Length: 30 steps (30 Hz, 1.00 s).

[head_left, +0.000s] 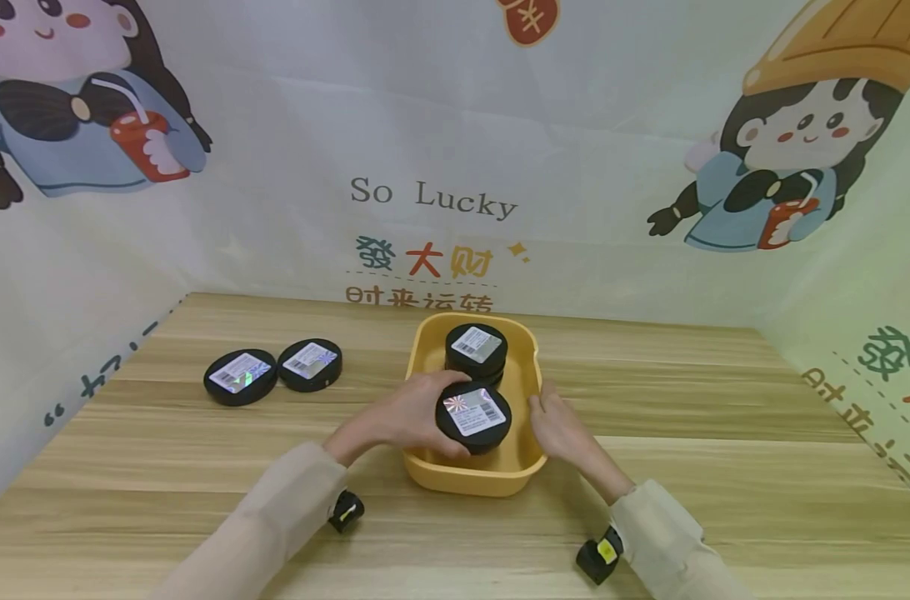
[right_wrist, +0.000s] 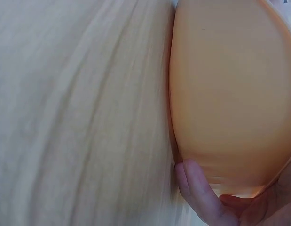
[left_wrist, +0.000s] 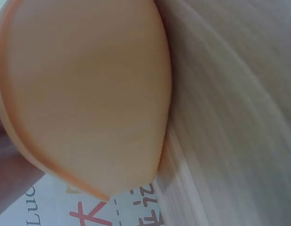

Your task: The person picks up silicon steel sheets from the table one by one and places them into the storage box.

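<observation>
A yellow plastic bin (head_left: 476, 482) stands on the table in front of me. My left hand (head_left: 416, 414) reaches over its left rim, fingers and thumb curled round a thick black disc (head_left: 473, 417) with a silvery barcode label on top. Behind that disc, inside the bin, is a stack of similar black discs (head_left: 476, 346). My right hand (head_left: 558, 427) grips the bin's right wall, and its fingers (right_wrist: 197, 181) lie against the outside in the right wrist view. The bin's outer side (left_wrist: 84, 94) fills much of the left wrist view, where the held disc is hidden.
To the left on the wooden table (head_left: 650, 392) lie two more labelled black discs, the left one (head_left: 241, 377) close beside the right one (head_left: 310, 364). A printed cloth backdrop (head_left: 432, 125) rises behind the table and along both sides.
</observation>
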{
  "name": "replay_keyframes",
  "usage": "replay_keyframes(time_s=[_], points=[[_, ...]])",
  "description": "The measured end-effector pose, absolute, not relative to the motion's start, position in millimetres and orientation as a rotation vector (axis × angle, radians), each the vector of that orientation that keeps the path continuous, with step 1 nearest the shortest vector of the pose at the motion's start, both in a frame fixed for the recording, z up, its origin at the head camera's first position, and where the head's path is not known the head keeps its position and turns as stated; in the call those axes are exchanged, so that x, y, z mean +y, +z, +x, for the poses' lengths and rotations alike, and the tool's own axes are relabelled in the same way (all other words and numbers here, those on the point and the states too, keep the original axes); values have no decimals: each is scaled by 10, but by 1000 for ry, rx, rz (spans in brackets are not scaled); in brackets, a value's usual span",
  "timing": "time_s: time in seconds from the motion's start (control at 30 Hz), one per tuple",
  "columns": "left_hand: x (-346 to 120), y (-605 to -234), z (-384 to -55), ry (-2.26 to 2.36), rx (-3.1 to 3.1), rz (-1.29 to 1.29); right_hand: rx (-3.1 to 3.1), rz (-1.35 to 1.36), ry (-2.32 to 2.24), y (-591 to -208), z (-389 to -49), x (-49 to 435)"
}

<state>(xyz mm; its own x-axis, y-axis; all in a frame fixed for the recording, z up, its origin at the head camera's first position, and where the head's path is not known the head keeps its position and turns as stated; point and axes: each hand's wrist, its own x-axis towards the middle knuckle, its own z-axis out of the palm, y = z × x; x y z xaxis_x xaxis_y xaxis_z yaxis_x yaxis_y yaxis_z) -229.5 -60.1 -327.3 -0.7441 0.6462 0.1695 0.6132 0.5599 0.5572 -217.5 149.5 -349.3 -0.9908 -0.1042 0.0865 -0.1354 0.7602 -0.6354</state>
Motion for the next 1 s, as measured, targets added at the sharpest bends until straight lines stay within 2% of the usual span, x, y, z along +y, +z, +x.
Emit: replay_keyframes(time_s=[0.33, 1.0], points=[[-482, -3291, -2324, 750, 2741, 1135, -2913, 186, 1046, -3483, -2171, 1489], [-329, -3350, -2287, 552, 2788, 953, -2905, 205, 1057, -3491, -2173, 1493]])
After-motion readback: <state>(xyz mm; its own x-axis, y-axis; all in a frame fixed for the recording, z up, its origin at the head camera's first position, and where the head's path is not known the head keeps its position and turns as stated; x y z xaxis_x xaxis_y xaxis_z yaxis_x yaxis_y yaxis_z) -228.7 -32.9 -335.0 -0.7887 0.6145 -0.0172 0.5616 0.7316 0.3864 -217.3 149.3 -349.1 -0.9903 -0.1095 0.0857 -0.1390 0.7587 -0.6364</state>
